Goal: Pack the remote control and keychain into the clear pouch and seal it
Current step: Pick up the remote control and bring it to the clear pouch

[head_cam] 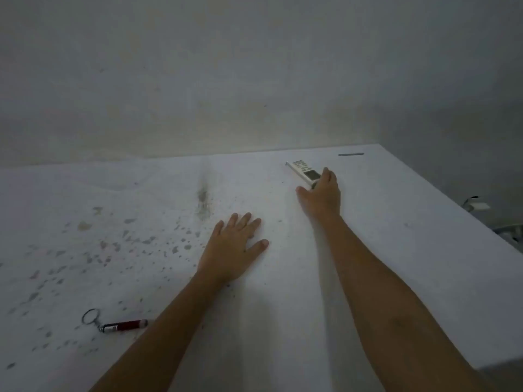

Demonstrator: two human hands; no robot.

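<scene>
A white remote control [302, 168] with a small screen lies near the table's far edge, angled away to the left. My right hand [321, 195] is stretched out over its near end, with the fingers on top and along its right side and the thumb at its left. My left hand [236, 244] rests flat on the table with its fingers spread and nothing in it. A keychain [116, 323], made of a metal ring and a small dark red flashlight, lies at the near left, well apart from both hands. I cannot make out a clear pouch.
The white table [396, 250] is speckled with grey stains on its left half and a dark smudge [202, 202] at the middle. A thin dark strip [351, 154] lies at the far right edge. A stained wall stands right behind the table, and its right edge drops off toward cables.
</scene>
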